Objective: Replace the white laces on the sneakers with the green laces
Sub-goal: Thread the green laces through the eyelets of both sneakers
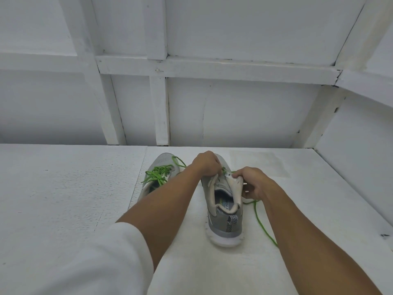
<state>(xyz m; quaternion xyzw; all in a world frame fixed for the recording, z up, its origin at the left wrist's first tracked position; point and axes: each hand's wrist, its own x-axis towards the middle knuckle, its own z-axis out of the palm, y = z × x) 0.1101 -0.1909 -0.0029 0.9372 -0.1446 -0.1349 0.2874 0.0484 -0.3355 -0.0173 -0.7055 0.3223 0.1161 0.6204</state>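
Two grey sneakers stand side by side on the white table, heels toward me. The left sneaker [163, 165] carries a green lace [158, 174] threaded and tied in a loose bow. Over the right sneaker [225, 218], my left hand [205, 162] pinches a green lace at the upper eyelets. My right hand [254, 182] grips the right collar flap of that sneaker. A loose end of the green lace [262, 224] trails from under my right hand down across the table to the right. No white lace is in view.
The white table [63, 199] runs wide to both sides and ends at a white panelled wall [234, 113] with wooden battens behind the sneakers. A second wall closes the right side.
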